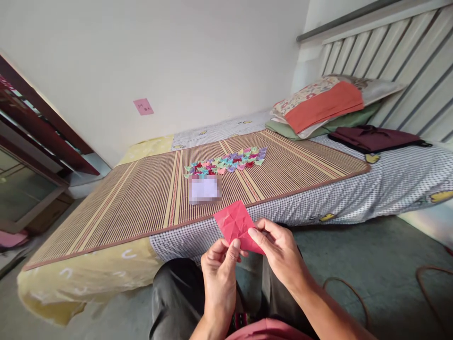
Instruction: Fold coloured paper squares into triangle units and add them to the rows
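Observation:
A square of red paper with crossing crease lines is held above my knees, between both hands. My left hand pinches its lower left edge, thumb on top. On the right side, my right hand grips the paper with the thumb pressed on its face and the fingers behind. Beyond it on the bed mat lie rows of small folded paper pieces in many colours. In front of these rows sits a pale, blurred-out rectangular item.
Pillows and a folded maroon cloth item lie at the bed's right end by the slatted headboard. A pink note is on the wall. A brown cable runs over the floor at right.

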{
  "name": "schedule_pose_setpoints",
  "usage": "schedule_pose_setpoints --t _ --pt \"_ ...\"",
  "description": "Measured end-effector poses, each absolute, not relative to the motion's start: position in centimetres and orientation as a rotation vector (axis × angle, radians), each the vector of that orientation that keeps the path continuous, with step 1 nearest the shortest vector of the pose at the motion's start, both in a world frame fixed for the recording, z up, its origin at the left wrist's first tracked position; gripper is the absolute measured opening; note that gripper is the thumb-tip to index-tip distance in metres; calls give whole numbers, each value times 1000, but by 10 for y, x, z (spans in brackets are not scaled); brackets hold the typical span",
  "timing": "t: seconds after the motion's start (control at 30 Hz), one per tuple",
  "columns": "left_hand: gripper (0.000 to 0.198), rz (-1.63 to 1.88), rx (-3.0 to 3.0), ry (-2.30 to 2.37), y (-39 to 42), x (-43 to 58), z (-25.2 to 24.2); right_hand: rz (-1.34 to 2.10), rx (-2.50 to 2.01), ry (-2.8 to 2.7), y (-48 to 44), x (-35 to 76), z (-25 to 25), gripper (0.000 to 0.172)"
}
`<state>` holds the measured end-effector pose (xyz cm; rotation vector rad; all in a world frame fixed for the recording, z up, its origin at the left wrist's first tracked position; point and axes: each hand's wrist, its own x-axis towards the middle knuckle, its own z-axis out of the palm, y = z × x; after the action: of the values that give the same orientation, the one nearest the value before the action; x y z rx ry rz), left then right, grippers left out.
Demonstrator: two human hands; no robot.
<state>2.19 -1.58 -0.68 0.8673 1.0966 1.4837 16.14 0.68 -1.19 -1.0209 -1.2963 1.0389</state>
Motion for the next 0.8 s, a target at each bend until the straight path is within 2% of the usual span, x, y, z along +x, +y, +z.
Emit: schedule_pose_setpoints --t 0.1,0.3,0.5,0.73,0.8 --pt "40 1466 901 1109 -15 20 -6 1013 -1029 -1308 8 162 -15 38" --pt "33 1343 770 967 -11 19 -2 1013 -1006 -1288 6 157 -15 38" --pt "29 1376 771 971 -11 14 -6 1060 -990 -1390 4 155 -12 37" --pt "26 1396 929 1024 -13 0 -7 869 -912 -1576 10 173 -4 18" --pt "30 1361 827 953 -13 -4 -6 796 -853 -1583 12 179 -1 16"
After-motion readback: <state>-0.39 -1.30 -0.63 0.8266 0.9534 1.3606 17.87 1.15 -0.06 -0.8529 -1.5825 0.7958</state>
